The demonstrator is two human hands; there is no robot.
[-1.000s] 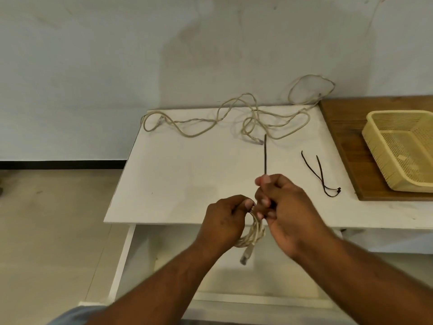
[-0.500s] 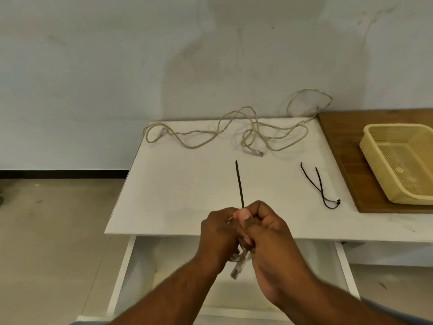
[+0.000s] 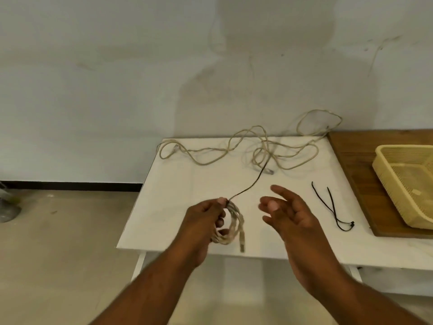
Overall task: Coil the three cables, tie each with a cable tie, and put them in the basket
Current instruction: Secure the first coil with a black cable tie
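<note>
A pale, scuffed plaster wall with a dark skirting line backs a smooth white surface [image 3: 187, 184], and a brown wooden board [image 3: 356, 165] butts against its right side. In the head view, the left hand [image 3: 206, 219] is clamped on a coiled cable [image 3: 233, 225], a bundle of beige, rubbery loops held above the near part of the surface, with a clear plug dangling from its lower end. A thin black cable tie [image 3: 250, 184] is cinched around the coil at the thumb, and its long tail curves up and away toward the back. The right hand [image 3: 288, 212] is spread, fingers apart, holding nothing, just right of the coil.

Half a second ago both hands were pressed together on the bundle below the near edge, the tie's tail standing straight up; now the right hand has let go and drawn aside, and the coil has risen over the surface.

At the back, loose cables [image 3: 264, 148] of the same beige lie in a wandering tangle, one loop rising against the wall. Two spare cable ties [image 3: 332, 207], thin and black, lie crossed at their heads near the board. On the board sits a cream plastic basket [image 3: 393, 184] with fine lattice walls; nothing lies in the part that shows, and its right side runs out of frame.
</note>
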